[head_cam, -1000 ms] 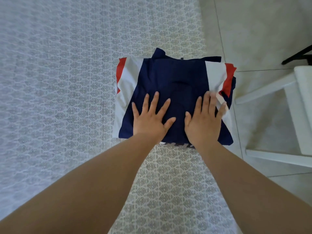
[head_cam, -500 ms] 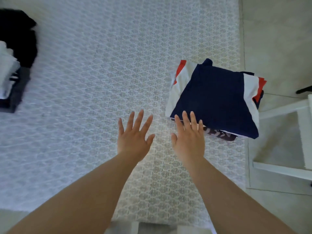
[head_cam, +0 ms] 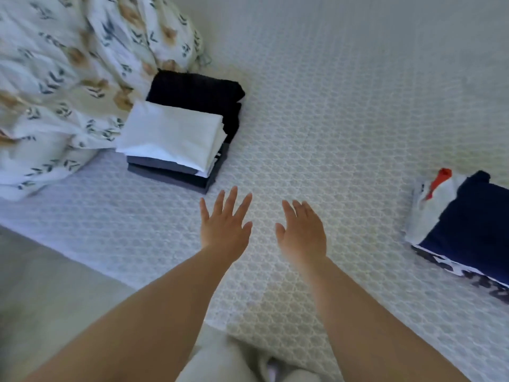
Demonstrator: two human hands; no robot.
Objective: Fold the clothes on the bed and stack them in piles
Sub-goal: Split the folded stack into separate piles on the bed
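Observation:
A folded navy, white and red garment (head_cam: 468,219) tops a pile at the right edge of the bed (head_cam: 330,119); a patterned item shows under it. At the back left stands a second pile (head_cam: 176,139): a white folded piece on top, grey pieces below, a black one behind. My left hand (head_cam: 224,224) and my right hand (head_cam: 301,232) hover side by side over the bare patterned cover between the two piles. Both have fingers spread and hold nothing.
A crumpled duvet (head_cam: 63,78) with a leaf print fills the back left corner, next to the white-topped pile. The bed's near edge runs diagonally at the lower left, with pale floor (head_cam: 41,285) beyond it.
Both hands left the navy garment they were pressing and moved left over the bare cover. The view swung left, bringing the white-topped pile and duvet in.

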